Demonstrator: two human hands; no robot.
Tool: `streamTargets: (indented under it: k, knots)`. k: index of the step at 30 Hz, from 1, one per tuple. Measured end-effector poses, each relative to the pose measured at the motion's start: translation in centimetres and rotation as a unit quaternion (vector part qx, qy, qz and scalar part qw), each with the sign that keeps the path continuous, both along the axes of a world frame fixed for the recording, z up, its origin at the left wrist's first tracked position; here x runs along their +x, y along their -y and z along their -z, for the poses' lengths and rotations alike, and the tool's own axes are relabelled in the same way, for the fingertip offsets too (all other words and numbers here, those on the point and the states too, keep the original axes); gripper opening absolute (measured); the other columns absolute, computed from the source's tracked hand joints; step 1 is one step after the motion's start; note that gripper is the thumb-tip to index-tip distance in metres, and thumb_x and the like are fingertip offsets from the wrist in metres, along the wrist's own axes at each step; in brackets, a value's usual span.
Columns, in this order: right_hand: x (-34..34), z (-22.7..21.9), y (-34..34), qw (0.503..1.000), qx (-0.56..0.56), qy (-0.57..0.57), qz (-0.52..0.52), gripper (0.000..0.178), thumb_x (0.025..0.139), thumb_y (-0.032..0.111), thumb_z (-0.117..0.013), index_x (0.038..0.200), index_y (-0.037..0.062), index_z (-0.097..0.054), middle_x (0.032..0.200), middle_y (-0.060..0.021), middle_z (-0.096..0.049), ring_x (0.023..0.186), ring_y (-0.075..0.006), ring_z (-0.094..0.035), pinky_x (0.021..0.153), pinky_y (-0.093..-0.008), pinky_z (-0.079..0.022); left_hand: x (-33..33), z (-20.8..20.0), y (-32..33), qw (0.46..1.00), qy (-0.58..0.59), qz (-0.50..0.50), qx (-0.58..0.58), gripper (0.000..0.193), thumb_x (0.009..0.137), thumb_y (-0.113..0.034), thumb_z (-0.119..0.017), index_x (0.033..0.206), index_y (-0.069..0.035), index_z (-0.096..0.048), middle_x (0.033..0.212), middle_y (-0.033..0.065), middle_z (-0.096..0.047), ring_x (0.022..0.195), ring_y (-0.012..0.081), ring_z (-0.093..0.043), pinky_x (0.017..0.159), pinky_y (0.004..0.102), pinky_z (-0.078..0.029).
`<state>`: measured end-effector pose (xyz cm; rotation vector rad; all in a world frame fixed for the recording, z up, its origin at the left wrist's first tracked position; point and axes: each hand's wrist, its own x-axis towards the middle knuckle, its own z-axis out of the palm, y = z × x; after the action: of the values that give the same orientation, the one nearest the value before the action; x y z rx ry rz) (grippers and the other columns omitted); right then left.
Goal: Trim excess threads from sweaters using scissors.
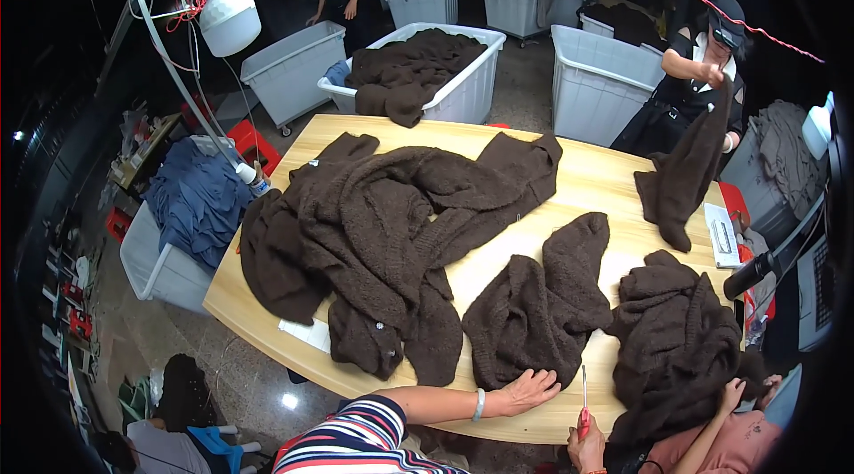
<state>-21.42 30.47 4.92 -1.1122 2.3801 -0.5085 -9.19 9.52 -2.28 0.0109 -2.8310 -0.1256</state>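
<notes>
My left hand (529, 392) lies with its fingers stretched out at the near edge of the wooden table (525, 428), against the lower hem of a dark brown knit sweater (534, 318). The sweater is bunched up, with one part reaching toward the far side. Close to the table's front edge, my right hand (587, 452) is closed around the red handle of a slim tool with a thin straight metal shaft pointing up (584, 394). The exact kind of tool is too small to tell. Its tip stands apart from the sweater.
A large heap of brown sweaters (374, 216) covers the table's left; another brown sweater (672, 341) lies at right, beside a seated person in pink (721, 443). Across the table, a person in a cap (712, 65) holds up a brown garment (689, 172). Grey bins (480, 87) stand behind.
</notes>
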Motion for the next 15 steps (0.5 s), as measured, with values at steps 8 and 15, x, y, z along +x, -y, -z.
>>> streamTargets:
  k: [8,15]
  knots:
    - [0.7,0.2,-1.4,1.000,0.017,-0.012,0.021,0.033,0.093,0.029,-0.056,0.122,0.0138,-0.055,0.092,-0.0227,-0.066,0.084,-0.0439,-0.063,0.070,-0.0510,-0.051,-1.8,0.5,-0.1,0.998,0.034,-0.014,0.055,0.038,0.084,-0.015,-0.053,0.122,-0.008,-0.056,0.119,0.0150,-0.051,0.082,0.0236,-0.053,0.062,0.0322,-0.043]
    - [-0.8,-1.4,-1.5,0.996,0.031,0.032,0.077,0.048,0.086,0.015,-0.062,0.132,0.0112,-0.049,0.094,-0.0274,-0.064,0.092,-0.0467,-0.061,0.079,-0.0523,-0.049,-2.2,-5.0,11.0,0.829,-0.237,-0.311,0.399,0.016,0.079,0.003,-0.049,0.089,0.001,-0.062,0.086,0.0218,-0.062,0.084,0.0377,-0.062,0.074,0.0448,-0.050]
